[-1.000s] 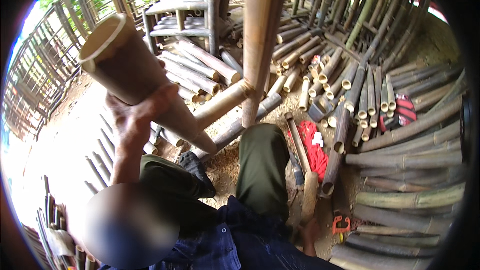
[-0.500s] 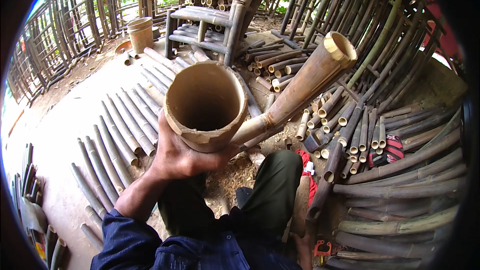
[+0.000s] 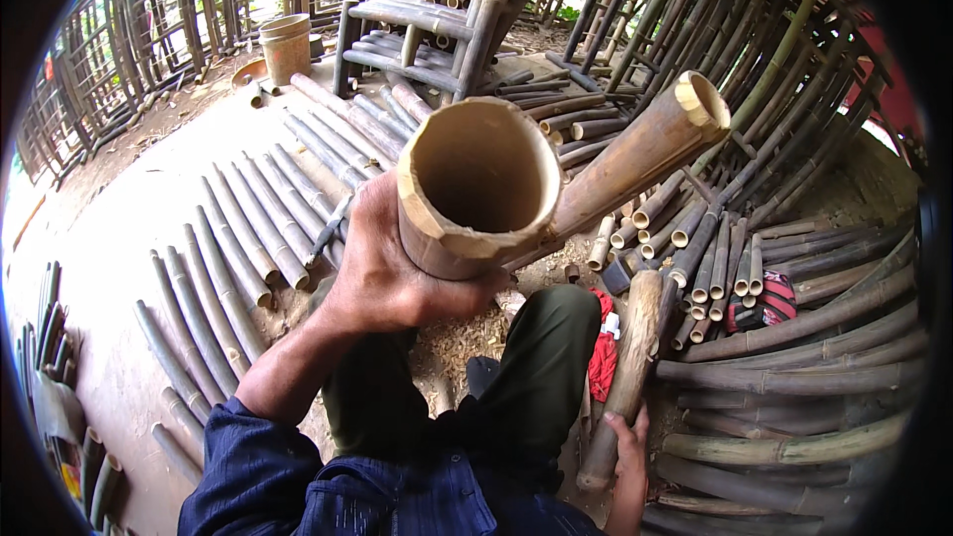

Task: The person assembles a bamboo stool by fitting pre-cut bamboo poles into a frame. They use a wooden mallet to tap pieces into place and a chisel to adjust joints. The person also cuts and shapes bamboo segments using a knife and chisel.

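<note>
My left hand (image 3: 382,273) is wrapped round a wide, open bamboo tube (image 3: 422,223), its chipped rim facing up. A second, longer bamboo tube (image 3: 635,164) slants up to the right behind it; where the two meet is hidden. At the lower right, my right hand (image 3: 627,447) is closed on a thick, worn wooden stick (image 3: 625,377), held upright beside my right knee. Its fingers show only in part. Close to my left wrist, a narrow grey object (image 3: 333,226) is partly covered, its kind unclear.
Long bamboo poles (image 3: 228,288) lie in rows on the left floor. Cut bamboo pieces (image 3: 715,268) and stacked poles (image 3: 804,377) crowd the right. Ahead stand a bamboo bench (image 3: 417,12) and a bucket (image 3: 286,48). Wood chips (image 3: 462,342) and red cloth (image 3: 602,362) lie by my legs.
My left hand has shifted the bamboo tube to the right and slightly up. My right hand has risen into fuller view with the wooden stick.
</note>
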